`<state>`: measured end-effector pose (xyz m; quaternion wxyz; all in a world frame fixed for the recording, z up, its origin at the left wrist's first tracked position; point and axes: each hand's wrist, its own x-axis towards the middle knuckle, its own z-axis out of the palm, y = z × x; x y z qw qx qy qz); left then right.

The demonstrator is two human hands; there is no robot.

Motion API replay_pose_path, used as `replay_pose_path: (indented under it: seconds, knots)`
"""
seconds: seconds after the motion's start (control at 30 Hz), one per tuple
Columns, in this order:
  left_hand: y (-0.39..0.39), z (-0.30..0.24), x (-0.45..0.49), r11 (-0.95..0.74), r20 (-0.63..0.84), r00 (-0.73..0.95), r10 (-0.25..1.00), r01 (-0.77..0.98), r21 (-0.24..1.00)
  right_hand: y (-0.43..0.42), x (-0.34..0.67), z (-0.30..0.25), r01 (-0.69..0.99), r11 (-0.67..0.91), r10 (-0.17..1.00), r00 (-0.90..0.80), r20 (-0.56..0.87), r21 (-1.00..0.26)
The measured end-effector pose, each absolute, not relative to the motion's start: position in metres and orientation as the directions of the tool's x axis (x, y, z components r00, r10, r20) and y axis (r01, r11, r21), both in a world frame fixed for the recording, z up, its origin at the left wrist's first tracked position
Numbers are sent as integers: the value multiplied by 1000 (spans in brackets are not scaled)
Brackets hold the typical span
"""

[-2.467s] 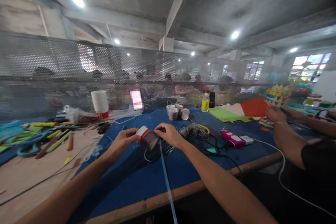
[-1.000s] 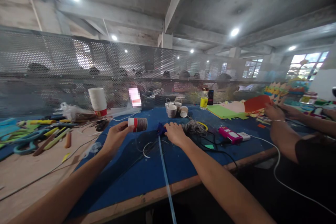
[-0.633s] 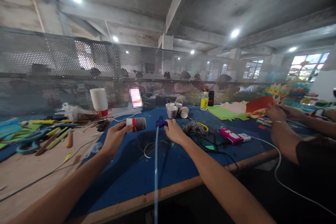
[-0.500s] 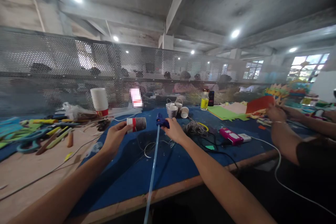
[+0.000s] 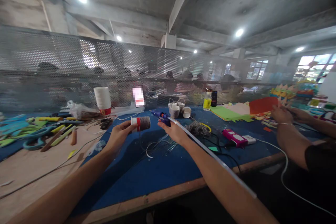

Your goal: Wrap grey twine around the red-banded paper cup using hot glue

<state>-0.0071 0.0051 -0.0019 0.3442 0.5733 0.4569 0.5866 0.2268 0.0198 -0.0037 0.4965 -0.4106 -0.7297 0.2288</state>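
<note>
My left hand (image 5: 118, 137) is closed round a small paper cup (image 5: 141, 123) with a red band, wrapped in dark cord and held on its side above the blue mat (image 5: 162, 171). My right hand (image 5: 174, 131) grips a blue glue gun (image 5: 160, 114), its nozzle pointing left toward the cup. A pale cable (image 5: 210, 152) runs from the gun back along my right forearm. Loose wire loops (image 5: 157, 146) lie on the mat below both hands.
A stack of white cups (image 5: 102, 100), small wrapped cups (image 5: 178, 109), a yellow bottle (image 5: 207, 100), a coil of twine (image 5: 197, 128) and a pink device (image 5: 235, 137) stand behind. Scissors and tools (image 5: 39, 133) litter the left. A co-worker's hands (image 5: 282, 115) hold orange paper (image 5: 262, 105) at right. Mesh screen behind.
My right hand left the cup, picked the glue gun up from the mat and turned it toward the cup; the cable swung from hanging down to lying along my forearm. The left hand raised the cup.
</note>
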Motion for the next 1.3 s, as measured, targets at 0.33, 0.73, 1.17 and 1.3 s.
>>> replay_pose_path:
  seconds: [0.33,0.73,1.17,1.3]
  knots:
    - [8,-5,-11,-264,265,-37,964,20,964,-2,221,7,350,563,824,-302,479,-749]
    - [4,-1,-9,-350,356,-36,934,115,930,-2,221,4,506,663,729,-270,629,-552]
    - [4,0,-8,-405,413,-16,911,165,899,-1,219,3,542,655,730,-274,626,-526]
    - [3,0,-7,-414,424,-14,906,188,891,2,219,1,553,651,732,-277,622,-520]
